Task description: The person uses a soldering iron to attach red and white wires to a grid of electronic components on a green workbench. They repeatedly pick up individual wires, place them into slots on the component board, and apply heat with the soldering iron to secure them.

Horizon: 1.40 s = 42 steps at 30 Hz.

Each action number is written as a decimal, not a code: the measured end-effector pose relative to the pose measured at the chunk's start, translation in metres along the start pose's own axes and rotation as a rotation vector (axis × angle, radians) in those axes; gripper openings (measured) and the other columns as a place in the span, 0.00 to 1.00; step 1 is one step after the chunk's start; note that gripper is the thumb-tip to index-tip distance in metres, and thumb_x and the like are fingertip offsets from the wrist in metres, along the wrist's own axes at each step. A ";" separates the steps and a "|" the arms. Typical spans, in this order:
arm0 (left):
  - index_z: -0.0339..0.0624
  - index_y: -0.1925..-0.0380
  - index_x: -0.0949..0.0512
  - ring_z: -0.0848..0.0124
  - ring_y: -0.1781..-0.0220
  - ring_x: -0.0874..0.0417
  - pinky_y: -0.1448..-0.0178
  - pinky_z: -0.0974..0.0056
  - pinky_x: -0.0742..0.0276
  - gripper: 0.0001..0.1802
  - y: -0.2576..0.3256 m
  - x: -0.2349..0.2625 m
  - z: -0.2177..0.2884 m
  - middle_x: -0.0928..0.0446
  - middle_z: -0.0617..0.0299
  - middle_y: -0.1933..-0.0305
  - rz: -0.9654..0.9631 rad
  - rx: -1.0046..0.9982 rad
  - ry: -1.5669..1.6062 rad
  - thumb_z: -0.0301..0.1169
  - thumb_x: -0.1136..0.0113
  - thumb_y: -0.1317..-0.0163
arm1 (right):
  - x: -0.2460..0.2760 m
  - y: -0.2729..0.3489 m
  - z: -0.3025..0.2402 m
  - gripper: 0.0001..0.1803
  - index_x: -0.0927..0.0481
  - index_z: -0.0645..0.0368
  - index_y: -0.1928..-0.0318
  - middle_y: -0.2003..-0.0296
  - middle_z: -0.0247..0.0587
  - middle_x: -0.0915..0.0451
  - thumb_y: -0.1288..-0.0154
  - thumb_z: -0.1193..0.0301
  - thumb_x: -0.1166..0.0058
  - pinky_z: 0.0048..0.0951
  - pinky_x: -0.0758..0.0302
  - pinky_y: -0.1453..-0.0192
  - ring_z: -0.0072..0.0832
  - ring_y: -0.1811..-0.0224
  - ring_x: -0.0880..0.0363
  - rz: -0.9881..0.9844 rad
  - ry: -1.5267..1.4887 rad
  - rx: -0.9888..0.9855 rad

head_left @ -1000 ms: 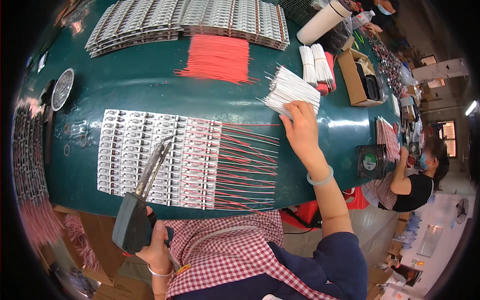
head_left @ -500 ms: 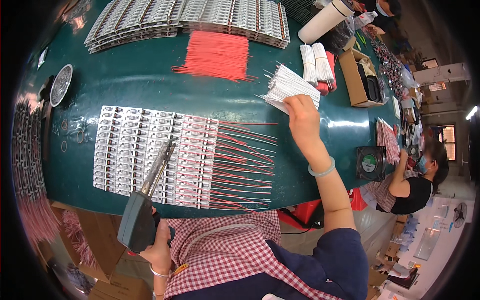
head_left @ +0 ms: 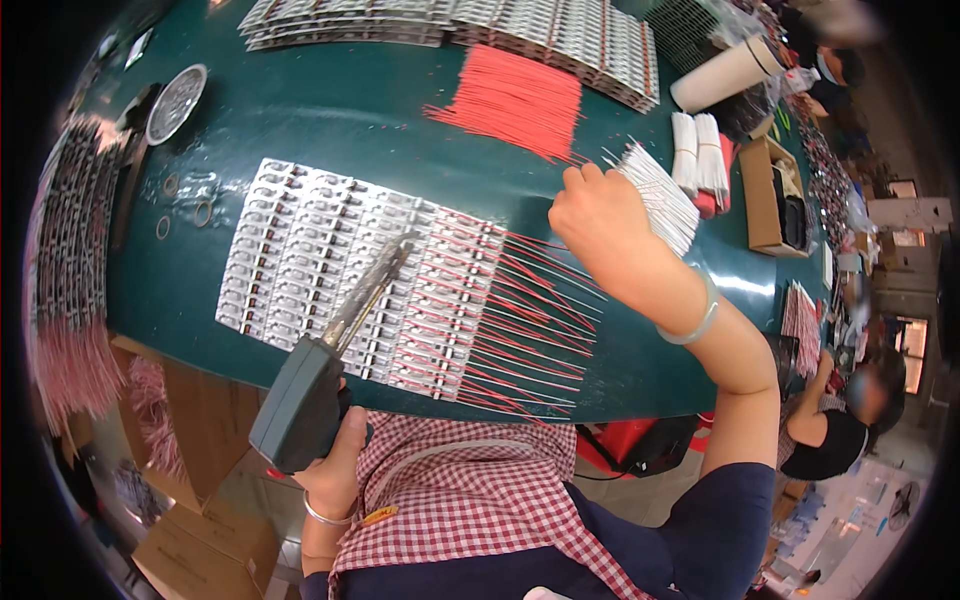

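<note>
My left hand [head_left: 340, 462] is wrapped round the grip of a dark grey soldering gun [head_left: 298, 405]. Its long metal tip slants up over a panel of small circuit boards [head_left: 310, 250] lying on the green table. Red and white wires [head_left: 540, 325] stick out rightward from the panel's right-hand column. My right hand [head_left: 605, 222] is closed between those wires and a loose pile of white wires [head_left: 662, 200]. Its fingertips are turned away, so whatever they pinch is hidden. Beyond it spreads a pile of red wires [head_left: 520, 98].
Stacked board panels [head_left: 560, 40] line the far edge. At the far right stand a white bottle [head_left: 728, 75], bundled white wires [head_left: 698, 155] and a cardboard box [head_left: 770, 195]. A round metal dish [head_left: 177, 104] sits at left. A co-worker [head_left: 835, 420] sits at the right.
My right hand has moved off the white wire pile, leftward toward the panel, its fingers now curled in. The whole view has shifted and tilted. My left hand still holds the soldering gun.
</note>
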<state>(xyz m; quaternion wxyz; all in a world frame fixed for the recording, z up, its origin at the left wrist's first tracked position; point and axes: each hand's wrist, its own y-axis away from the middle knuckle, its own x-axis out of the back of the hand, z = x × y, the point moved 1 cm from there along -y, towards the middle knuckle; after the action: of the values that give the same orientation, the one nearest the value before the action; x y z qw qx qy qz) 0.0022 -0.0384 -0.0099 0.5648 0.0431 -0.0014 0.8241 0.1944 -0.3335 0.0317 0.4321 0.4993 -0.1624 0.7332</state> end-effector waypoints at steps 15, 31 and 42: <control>0.29 0.43 0.27 0.73 0.76 0.23 0.76 0.70 0.28 0.25 -0.029 -0.008 0.003 0.20 0.49 0.50 -0.127 0.070 -0.026 0.16 0.37 0.43 | -0.005 -0.023 -0.063 0.17 0.18 0.62 0.58 0.64 0.39 0.22 0.52 0.83 0.44 0.36 0.24 0.61 0.37 0.62 0.24 0.574 -0.823 -0.145; 0.30 0.58 0.19 0.75 0.66 0.21 0.60 0.70 0.25 0.13 -0.052 -0.040 0.026 0.18 0.60 0.63 -0.200 0.041 -0.218 0.21 0.32 0.44 | -0.013 -0.029 -0.083 0.19 0.19 0.70 0.56 0.62 0.45 0.23 0.53 0.80 0.43 0.33 0.24 0.62 0.38 0.62 0.25 0.638 -0.759 -0.077; 0.32 0.63 0.20 0.72 0.70 0.22 0.64 0.69 0.26 0.09 -0.054 -0.043 0.023 0.21 0.59 0.68 -0.225 -0.057 -0.280 0.20 0.32 0.44 | -0.012 -0.030 -0.085 0.20 0.19 0.73 0.56 0.61 0.46 0.24 0.54 0.80 0.43 0.33 0.24 0.61 0.38 0.61 0.25 0.629 -0.741 -0.072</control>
<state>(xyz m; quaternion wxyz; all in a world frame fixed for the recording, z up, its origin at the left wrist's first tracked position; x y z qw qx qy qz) 0.0694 -0.0603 0.0072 0.6488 0.1413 -0.0986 0.7412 0.1695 -0.2650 -0.0222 0.1199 0.6382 -0.4735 0.5950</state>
